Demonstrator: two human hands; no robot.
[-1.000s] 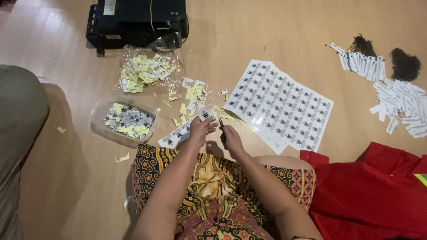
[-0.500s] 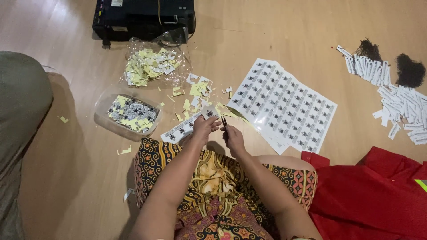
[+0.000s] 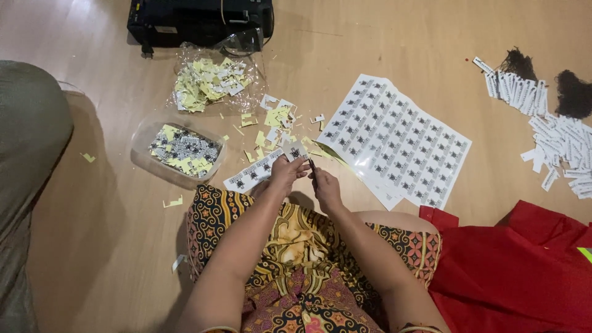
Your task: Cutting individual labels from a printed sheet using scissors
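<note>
My left hand pinches a small printed sticker — my right hand grips a dark cutting tool beside it; the sticker sheet lies at two o'clock.

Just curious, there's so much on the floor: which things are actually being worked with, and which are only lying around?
In use: left hand, right hand, small sticker, label strip, scissors.
Lying about: printed sheet, black printer, red cloth.
</note>
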